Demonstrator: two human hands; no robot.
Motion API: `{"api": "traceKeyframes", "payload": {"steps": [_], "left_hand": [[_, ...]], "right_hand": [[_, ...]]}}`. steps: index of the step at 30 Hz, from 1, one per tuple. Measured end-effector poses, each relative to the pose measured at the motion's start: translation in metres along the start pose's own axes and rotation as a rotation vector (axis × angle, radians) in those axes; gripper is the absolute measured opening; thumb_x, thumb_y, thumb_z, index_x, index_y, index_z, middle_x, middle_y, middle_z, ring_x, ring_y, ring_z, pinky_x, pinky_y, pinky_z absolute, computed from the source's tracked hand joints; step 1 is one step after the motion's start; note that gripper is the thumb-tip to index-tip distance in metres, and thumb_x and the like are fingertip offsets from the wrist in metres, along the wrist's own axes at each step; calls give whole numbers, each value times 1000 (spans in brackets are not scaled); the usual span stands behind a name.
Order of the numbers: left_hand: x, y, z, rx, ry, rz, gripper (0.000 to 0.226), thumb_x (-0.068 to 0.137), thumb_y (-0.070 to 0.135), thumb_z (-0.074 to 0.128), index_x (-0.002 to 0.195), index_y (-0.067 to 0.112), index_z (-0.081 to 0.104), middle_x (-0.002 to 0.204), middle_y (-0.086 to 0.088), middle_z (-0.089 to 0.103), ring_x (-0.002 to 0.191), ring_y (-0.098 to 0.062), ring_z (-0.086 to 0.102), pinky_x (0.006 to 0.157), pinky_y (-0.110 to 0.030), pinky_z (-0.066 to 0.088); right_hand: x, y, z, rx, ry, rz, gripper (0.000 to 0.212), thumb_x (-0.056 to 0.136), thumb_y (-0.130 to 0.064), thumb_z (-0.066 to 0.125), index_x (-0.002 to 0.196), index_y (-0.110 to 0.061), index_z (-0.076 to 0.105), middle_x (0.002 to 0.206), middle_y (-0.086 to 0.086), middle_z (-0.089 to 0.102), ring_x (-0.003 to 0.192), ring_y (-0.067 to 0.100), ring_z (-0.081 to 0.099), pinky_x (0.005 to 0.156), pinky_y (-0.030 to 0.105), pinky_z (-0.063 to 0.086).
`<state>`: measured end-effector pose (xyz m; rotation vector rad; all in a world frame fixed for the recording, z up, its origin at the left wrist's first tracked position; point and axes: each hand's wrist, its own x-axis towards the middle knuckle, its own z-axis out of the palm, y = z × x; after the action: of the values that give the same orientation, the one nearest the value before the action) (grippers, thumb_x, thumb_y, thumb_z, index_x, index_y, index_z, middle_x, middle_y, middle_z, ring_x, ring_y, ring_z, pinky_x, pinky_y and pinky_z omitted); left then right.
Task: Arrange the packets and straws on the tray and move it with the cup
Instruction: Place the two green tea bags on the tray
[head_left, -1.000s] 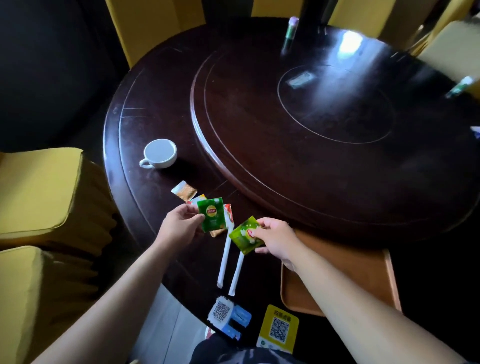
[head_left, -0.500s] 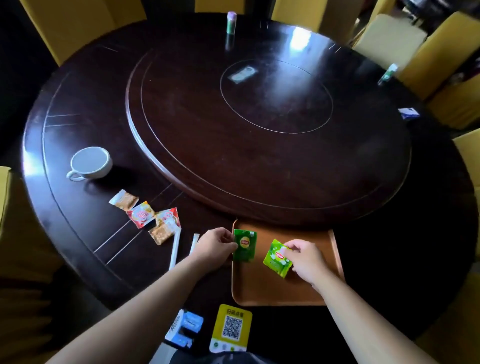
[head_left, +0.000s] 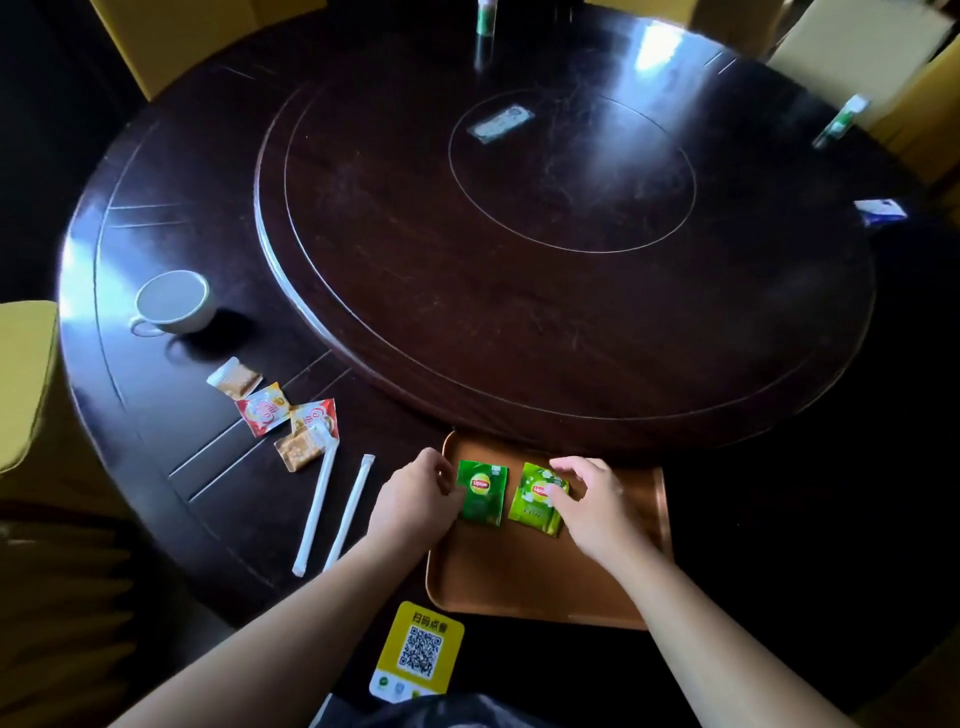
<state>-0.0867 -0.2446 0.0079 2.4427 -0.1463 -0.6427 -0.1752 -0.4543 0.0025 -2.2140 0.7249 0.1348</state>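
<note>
An orange tray (head_left: 535, 582) lies at the near edge of the dark round table. On it lie a dark green tea packet (head_left: 483, 493) and a light green tea packet (head_left: 535, 500), side by side. My left hand (head_left: 415, 501) pinches the dark packet's left edge. My right hand (head_left: 592, 501) rests its fingers on the light packet's right side. Left of the tray lie two white wrapped straws (head_left: 332, 512) and several red and tan packets (head_left: 283, 413). A white cup (head_left: 174, 301) stands further left.
A raised turntable (head_left: 545, 223) fills the table's middle, its rim just beyond the tray. A yellow QR-code card (head_left: 421, 649) sits at the near edge. Yellow chairs ring the table. Small items lie at the far and right edges.
Both hands carried the green packets rightward from the straws to the tray and lowered them flat onto it, closer together. The view shifted to the right.
</note>
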Motion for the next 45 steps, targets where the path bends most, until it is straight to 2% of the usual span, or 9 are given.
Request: {"api": "traceKeyframes", "payload": {"steps": [4,7,9,12,17,21,28,40,45], "left_hand": [[-6,-7,16,198,-65,322,28,81,26,64,109,22,63,105,2,64,98,-21,59,84,-36,50],[-10,-11,32,423,-54,614,31,80,27,62,110,19,67,112,-5,62,102,-26,55,91,-38,51],[-14,-10,39,527,-28,688,31,83,37,57,106,19,68,112,-6,63,98,-27,57,88,-38,53],[-19,-7,43,590,-97,653,42,83,44,50,115,20,62,121,-6,58,104,-27,54,89,-41,53],[-15,-4,43,553,-103,568,60,79,47,61,131,17,55,137,-9,53,121,-29,50,101,-39,48],[-9,2,40,591,-38,593,60,77,47,68,127,13,60,134,-13,58,120,-31,54,103,-39,45],[-3,4,40,559,-85,557,61,84,46,60,134,14,52,144,-12,46,128,-32,44,110,-40,38],[-2,5,35,520,-92,564,58,84,47,58,134,17,51,144,-9,44,129,-29,41,108,-39,40],[-3,2,25,456,-72,563,48,84,47,61,124,20,57,129,-6,53,116,-27,50,89,-42,52]], "right_hand": [[-15,11,6,-150,-7,-109,24,86,-24,72,110,-23,69,107,-4,56,102,16,55,78,25,41],[-20,18,17,-260,-5,-177,38,80,-25,76,117,-21,67,106,0,56,102,22,55,84,33,50],[-21,18,23,-326,-17,-222,42,79,-23,76,120,-19,67,108,2,57,105,25,54,87,39,52],[-20,16,29,-375,4,-283,40,78,-19,75,117,-20,69,108,3,60,103,28,54,84,43,54],[-11,8,33,-381,28,-339,40,77,-15,75,116,-20,69,108,3,63,99,29,56,79,43,55],[-1,1,35,-391,50,-335,36,79,-14,74,114,-19,68,109,4,63,98,30,57,80,44,54],[5,-5,37,-447,49,-284,33,85,-17,69,118,-18,66,112,6,59,99,30,55,78,44,53],[-1,-9,30,-421,20,-226,35,87,-16,67,122,-15,63,117,6,58,107,28,53,86,44,53],[-7,-10,25,-419,17,-202,31,88,-23,67,118,-17,64,111,4,59,106,26,53,81,39,52]]}}
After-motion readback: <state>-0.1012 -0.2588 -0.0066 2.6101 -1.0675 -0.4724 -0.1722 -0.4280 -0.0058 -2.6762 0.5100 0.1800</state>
